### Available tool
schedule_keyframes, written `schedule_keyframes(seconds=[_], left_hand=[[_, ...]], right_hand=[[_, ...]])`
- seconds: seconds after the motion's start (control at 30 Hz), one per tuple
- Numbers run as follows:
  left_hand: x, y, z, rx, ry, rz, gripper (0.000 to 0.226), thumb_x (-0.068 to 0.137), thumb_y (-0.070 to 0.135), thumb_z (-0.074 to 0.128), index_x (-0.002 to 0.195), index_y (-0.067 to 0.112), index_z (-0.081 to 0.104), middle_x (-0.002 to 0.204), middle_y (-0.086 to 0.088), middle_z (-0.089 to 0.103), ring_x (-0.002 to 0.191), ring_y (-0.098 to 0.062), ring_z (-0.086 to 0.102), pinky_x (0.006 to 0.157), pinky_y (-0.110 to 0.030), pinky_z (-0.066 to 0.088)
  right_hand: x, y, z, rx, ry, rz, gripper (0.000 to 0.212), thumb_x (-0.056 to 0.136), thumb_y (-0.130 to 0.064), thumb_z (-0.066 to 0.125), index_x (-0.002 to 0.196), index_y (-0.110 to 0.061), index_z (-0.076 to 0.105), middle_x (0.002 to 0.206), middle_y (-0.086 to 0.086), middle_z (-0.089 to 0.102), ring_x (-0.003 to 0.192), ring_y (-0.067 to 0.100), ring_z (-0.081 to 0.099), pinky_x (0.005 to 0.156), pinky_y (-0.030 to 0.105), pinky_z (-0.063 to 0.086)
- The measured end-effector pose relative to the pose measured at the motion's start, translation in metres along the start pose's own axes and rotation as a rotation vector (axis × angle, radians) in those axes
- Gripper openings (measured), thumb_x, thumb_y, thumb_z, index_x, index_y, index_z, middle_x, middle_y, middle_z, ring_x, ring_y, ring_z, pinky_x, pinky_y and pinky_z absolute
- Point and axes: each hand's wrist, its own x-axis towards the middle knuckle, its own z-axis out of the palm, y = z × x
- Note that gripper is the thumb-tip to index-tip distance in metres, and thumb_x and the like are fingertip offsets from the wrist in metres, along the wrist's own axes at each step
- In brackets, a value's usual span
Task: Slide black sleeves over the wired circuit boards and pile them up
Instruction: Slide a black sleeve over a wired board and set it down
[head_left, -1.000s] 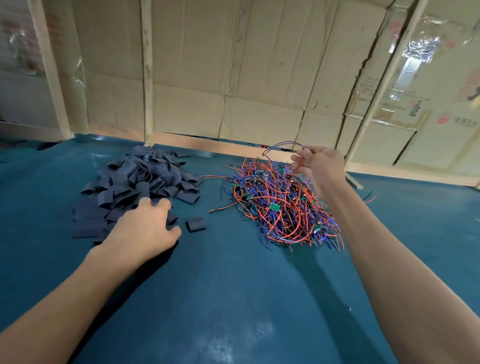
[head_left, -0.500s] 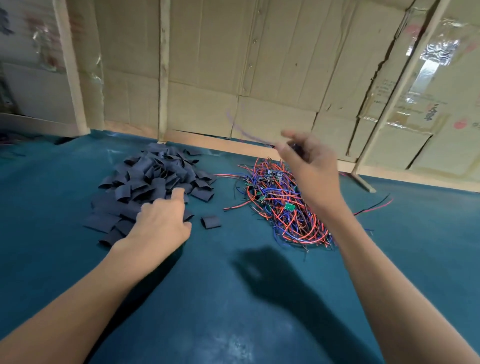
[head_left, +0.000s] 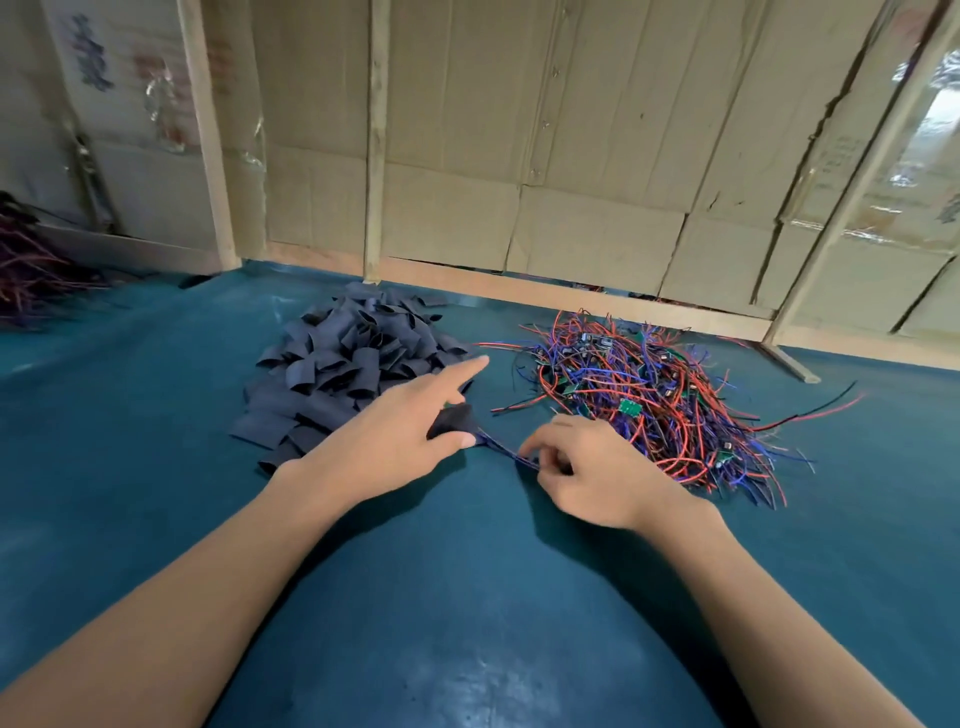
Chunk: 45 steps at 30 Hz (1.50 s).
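Observation:
A heap of flat black sleeves (head_left: 347, 364) lies on the teal table (head_left: 467, 597). To its right sits a tangle of red, blue and black wires with small green circuit boards (head_left: 639, 400). My left hand (head_left: 384, 441) holds one black sleeve (head_left: 453, 420) between thumb and middle fingers, with the index finger pointing straight out. My right hand (head_left: 587, 467) pinches thin dark wires (head_left: 506, 451) that run from its fingertips into the sleeve's near end. Whatever is inside the sleeve is hidden.
A cardboard wall with wooden battens (head_left: 374, 140) closes off the back of the table. Another dark bundle of wires (head_left: 26, 270) sits at the far left edge. A loose red and black wire pair (head_left: 815, 408) trails right of the tangle.
My right hand came down from above the wire tangle with a wired piece and met my left hand. My left hand lifted a sleeve from the heap's edge.

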Motion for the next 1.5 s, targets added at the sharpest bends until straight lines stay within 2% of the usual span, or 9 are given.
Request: schedule_keyframes(seconds=[0.07, 0.17, 0.5, 0.63, 0.83, 0.93, 1.1, 1.33, 1.5], left_hand=[[0.0, -0.008, 0.004, -0.002, -0.006, -0.01, 0.076, 0.089, 0.044, 0.067, 0.146, 0.056, 0.02, 0.126, 0.018, 0.057, 0.106, 0.01, 0.045, 0.094, -0.024, 0.039], [0.003, -0.017, 0.01, -0.016, 0.008, -0.038, 0.074, 0.087, 0.045, 0.069, 0.146, 0.054, 0.024, 0.128, 0.019, 0.057, 0.114, 0.008, 0.047, 0.097, -0.02, 0.036], [0.008, -0.023, 0.012, 0.029, 0.076, 0.009, 0.05, 0.098, 0.032, 0.059, 0.146, 0.026, 0.046, 0.137, 0.007, 0.052, 0.127, -0.014, 0.044, 0.105, -0.034, 0.039], [0.007, -0.022, 0.012, 0.021, 0.061, 0.008, 0.047, 0.097, 0.028, 0.061, 0.143, 0.025, 0.05, 0.135, 0.007, 0.052, 0.125, -0.014, 0.044, 0.104, -0.034, 0.039], [0.006, -0.017, 0.01, -0.031, 0.076, 0.039, 0.047, 0.096, 0.025, 0.063, 0.141, 0.026, 0.052, 0.13, 0.01, 0.053, 0.12, -0.011, 0.045, 0.101, -0.027, 0.038], [0.005, -0.016, 0.009, -0.054, 0.09, 0.053, 0.045, 0.096, 0.024, 0.063, 0.14, 0.028, 0.052, 0.128, 0.017, 0.052, 0.123, -0.004, 0.044, 0.097, -0.014, 0.033], [0.003, -0.012, 0.008, -0.082, 0.125, 0.094, 0.04, 0.096, 0.022, 0.064, 0.134, 0.03, 0.056, 0.123, 0.023, 0.054, 0.12, 0.0, 0.046, 0.097, -0.012, 0.034], [0.002, -0.008, 0.009, -0.065, 0.121, 0.167, 0.037, 0.094, 0.019, 0.066, 0.13, 0.027, 0.061, 0.117, 0.033, 0.051, 0.118, -0.003, 0.048, 0.1, -0.019, 0.039], [0.002, 0.001, 0.012, -0.044, 0.107, 0.224, 0.034, 0.094, 0.016, 0.066, 0.128, 0.022, 0.064, 0.117, 0.017, 0.06, 0.115, -0.006, 0.047, 0.1, -0.016, 0.034]], right_hand=[[0.001, -0.004, 0.005, -0.17, 0.03, 0.072, 0.027, 0.095, -0.03, 0.055, 0.115, -0.021, 0.07, 0.1, -0.001, 0.064, 0.101, 0.021, 0.056, 0.094, 0.037, 0.04], [0.007, -0.015, 0.016, -0.301, 0.047, 0.146, 0.046, 0.098, -0.057, 0.046, 0.122, -0.022, 0.065, 0.11, 0.002, 0.062, 0.11, 0.027, 0.052, 0.095, 0.039, 0.038], [0.017, -0.011, 0.021, -0.387, 0.026, 0.154, 0.023, 0.093, -0.015, 0.051, 0.114, -0.009, 0.06, 0.117, 0.01, 0.057, 0.11, 0.033, 0.053, 0.09, 0.041, 0.04], [0.011, -0.009, 0.014, -0.167, 0.043, 0.142, 0.019, 0.09, 0.002, 0.05, 0.108, -0.004, 0.053, 0.108, 0.017, 0.058, 0.099, 0.036, 0.056, 0.085, 0.04, 0.043], [0.005, -0.019, 0.009, 0.179, 0.237, 0.099, 0.028, 0.093, 0.0, 0.054, 0.117, -0.007, 0.065, 0.093, 0.008, 0.065, 0.077, 0.017, 0.051, 0.073, 0.019, 0.036], [0.005, -0.019, 0.011, 0.218, 0.329, 0.129, 0.024, 0.096, -0.007, 0.058, 0.114, -0.011, 0.074, 0.09, 0.005, 0.067, 0.075, 0.012, 0.054, 0.073, 0.011, 0.037], [0.006, -0.016, 0.014, 0.295, 0.432, 0.24, 0.017, 0.096, -0.033, 0.066, 0.1, -0.022, 0.079, 0.086, -0.005, 0.069, 0.077, 0.01, 0.06, 0.074, 0.026, 0.047], [0.009, -0.018, 0.013, 0.356, 0.447, 0.288, 0.015, 0.095, -0.033, 0.067, 0.095, -0.022, 0.078, 0.091, -0.01, 0.072, 0.084, 0.007, 0.063, 0.079, 0.027, 0.049], [0.008, -0.024, 0.013, 0.383, 0.433, 0.223, 0.012, 0.094, -0.028, 0.069, 0.095, -0.021, 0.079, 0.088, -0.005, 0.072, 0.081, 0.008, 0.062, 0.079, 0.026, 0.047]])
